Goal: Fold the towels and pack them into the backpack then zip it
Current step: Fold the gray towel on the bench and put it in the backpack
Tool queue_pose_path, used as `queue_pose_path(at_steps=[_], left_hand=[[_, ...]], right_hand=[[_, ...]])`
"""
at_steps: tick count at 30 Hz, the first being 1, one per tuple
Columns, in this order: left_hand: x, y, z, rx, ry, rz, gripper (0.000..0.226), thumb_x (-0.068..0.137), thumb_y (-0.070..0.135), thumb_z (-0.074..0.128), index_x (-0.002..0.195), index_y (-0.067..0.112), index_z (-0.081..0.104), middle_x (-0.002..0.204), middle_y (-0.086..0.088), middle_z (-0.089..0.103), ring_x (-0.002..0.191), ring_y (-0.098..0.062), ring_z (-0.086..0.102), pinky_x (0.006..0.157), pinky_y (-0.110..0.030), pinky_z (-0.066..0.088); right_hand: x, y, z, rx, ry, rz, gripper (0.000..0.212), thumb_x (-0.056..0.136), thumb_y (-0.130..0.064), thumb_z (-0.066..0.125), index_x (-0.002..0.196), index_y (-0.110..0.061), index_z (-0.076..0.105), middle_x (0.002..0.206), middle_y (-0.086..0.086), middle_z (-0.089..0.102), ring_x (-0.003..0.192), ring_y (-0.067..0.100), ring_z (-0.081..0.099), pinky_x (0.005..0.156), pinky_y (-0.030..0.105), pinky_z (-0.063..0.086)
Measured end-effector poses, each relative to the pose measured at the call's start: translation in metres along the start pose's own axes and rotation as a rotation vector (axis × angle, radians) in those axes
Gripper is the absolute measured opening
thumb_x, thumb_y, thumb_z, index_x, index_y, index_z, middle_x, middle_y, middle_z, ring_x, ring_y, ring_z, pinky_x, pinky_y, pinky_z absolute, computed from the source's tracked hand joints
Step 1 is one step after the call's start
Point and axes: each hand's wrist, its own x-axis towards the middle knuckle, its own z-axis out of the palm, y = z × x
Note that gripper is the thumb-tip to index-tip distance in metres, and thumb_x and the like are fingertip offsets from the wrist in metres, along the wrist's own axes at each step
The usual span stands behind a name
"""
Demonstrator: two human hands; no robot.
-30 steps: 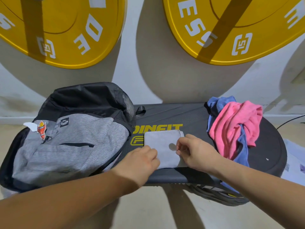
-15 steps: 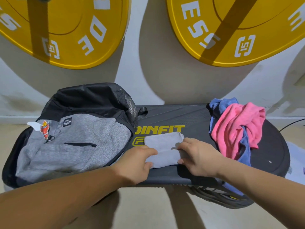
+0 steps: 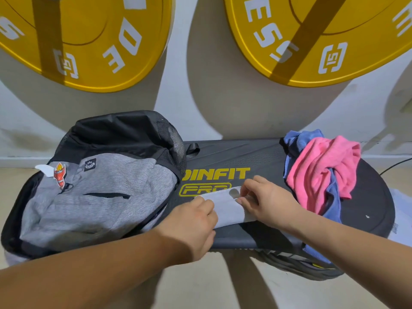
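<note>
A small grey towel (image 3: 227, 206) lies folded into a narrow strip on the black bench pad (image 3: 256, 157). My left hand (image 3: 194, 224) grips its left near edge. At the strip's right side, my right hand (image 3: 265, 199) pinches the fabric with its fingertips. A grey and black backpack (image 3: 95, 192) lies on its back at the left end of the pad, its main zip open along the left rim. At the right end a crumpled pink towel (image 3: 321, 172) rests on a blue towel (image 3: 298, 141).
Two large yellow weight plates (image 3: 84, 41) (image 3: 316, 36) lean on the white wall behind. The round end of the pad (image 3: 374, 204) sticks out to the right. A black cable (image 3: 394, 166) runs along the floor at far right.
The grey towel went from a wider rectangle to a narrower strip as both hands folded its far part toward me. The "PRO" print on the pad is now uncovered.
</note>
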Motion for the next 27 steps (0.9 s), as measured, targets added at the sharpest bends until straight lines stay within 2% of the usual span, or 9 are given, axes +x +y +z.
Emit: queue_pose_path(at_steps=[3, 5, 7, 10, 14, 17, 20, 25, 27], left_hand=[[0.003, -0.001, 0.007, 0.111, -0.040, -0.057, 0.033, 0.065, 0.029, 0.082, 0.090, 0.019, 0.062, 0.090, -0.001, 0.060, 0.082, -0.023, 0.060, 0.060, -0.035, 0.057], [0.004, -0.009, 0.007, 0.041, -0.011, -0.131, 0.028, 0.079, 0.030, 0.074, 0.099, 0.019, 0.059, 0.101, -0.001, 0.060, 0.092, -0.025, 0.060, 0.069, -0.039, 0.057], [0.005, -0.012, 0.005, -0.096, -0.033, -0.201, 0.025, 0.092, 0.029, 0.057, 0.114, 0.018, 0.055, 0.118, -0.002, 0.058, 0.108, -0.027, 0.055, 0.087, -0.042, 0.053], [0.011, -0.022, -0.001, -0.343, -0.074, -0.337, 0.037, 0.093, 0.029, 0.056, 0.129, 0.020, 0.057, 0.125, 0.000, 0.062, 0.118, -0.023, 0.056, 0.099, -0.038, 0.047], [0.016, -0.036, -0.009, -0.631, -0.206, -0.456, 0.023, 0.090, 0.030, 0.055, 0.107, 0.021, 0.066, 0.102, 0.005, 0.068, 0.100, -0.017, 0.062, 0.091, -0.038, 0.051], [0.019, -0.039, -0.005, -0.584, -0.230, -0.460, 0.032, 0.091, 0.037, 0.039, 0.101, 0.018, 0.063, 0.099, -0.001, 0.063, 0.102, -0.021, 0.056, 0.094, -0.042, 0.047], [0.020, -0.038, 0.002, -0.472, -0.241, -0.459, 0.038, 0.093, 0.037, 0.031, 0.101, 0.011, 0.057, 0.094, -0.008, 0.058, 0.097, -0.029, 0.053, 0.090, -0.044, 0.046], [0.018, -0.031, -0.002, -0.399, -0.225, -0.418, 0.027, 0.094, 0.036, 0.039, 0.098, 0.015, 0.056, 0.090, -0.003, 0.057, 0.092, -0.029, 0.055, 0.082, -0.042, 0.049], [0.017, -0.033, -0.006, -0.461, -0.216, -0.408, 0.025, 0.091, 0.037, 0.046, 0.090, 0.015, 0.058, 0.085, 0.000, 0.059, 0.088, -0.026, 0.056, 0.081, -0.041, 0.050]], right_hand=[[0.001, -0.001, -0.002, -0.139, 0.083, -0.240, 0.040, 0.092, -0.063, 0.051, 0.088, -0.025, 0.061, 0.085, -0.006, 0.053, 0.083, 0.021, 0.059, 0.062, 0.036, 0.049], [0.001, 0.003, -0.005, -0.202, -0.006, -0.305, 0.051, 0.086, -0.072, 0.053, 0.102, -0.025, 0.062, 0.092, -0.005, 0.055, 0.086, 0.019, 0.057, 0.067, 0.034, 0.049], [0.002, 0.007, -0.006, -0.275, -0.100, -0.311, 0.059, 0.083, -0.070, 0.057, 0.119, -0.024, 0.060, 0.104, -0.004, 0.057, 0.095, 0.021, 0.058, 0.074, 0.035, 0.049], [0.007, 0.004, -0.009, -0.146, -0.166, -0.176, 0.053, 0.083, -0.061, 0.062, 0.123, -0.026, 0.060, 0.113, -0.005, 0.060, 0.107, 0.022, 0.060, 0.083, 0.036, 0.051], [0.024, -0.002, -0.020, 0.045, -0.398, 0.040, 0.033, 0.087, -0.052, 0.066, 0.110, -0.028, 0.063, 0.103, -0.004, 0.066, 0.098, 0.022, 0.062, 0.084, 0.037, 0.051], [0.029, -0.004, -0.019, 0.101, -0.411, 0.108, 0.028, 0.095, -0.048, 0.060, 0.101, -0.021, 0.063, 0.101, -0.002, 0.060, 0.095, 0.021, 0.058, 0.085, 0.035, 0.047], [0.034, -0.008, -0.017, 0.140, -0.425, 0.160, 0.035, 0.099, -0.045, 0.055, 0.109, -0.013, 0.065, 0.106, 0.002, 0.057, 0.100, 0.022, 0.057, 0.088, 0.035, 0.045], [0.038, -0.014, -0.029, 0.230, -0.531, 0.221, 0.020, 0.093, -0.032, 0.065, 0.107, -0.019, 0.069, 0.105, 0.003, 0.069, 0.101, 0.021, 0.064, 0.084, 0.027, 0.049], [0.037, -0.017, -0.031, 0.232, -0.577, 0.238, 0.027, 0.091, -0.032, 0.066, 0.114, -0.020, 0.070, 0.113, 0.004, 0.066, 0.109, 0.022, 0.062, 0.093, 0.030, 0.049]])
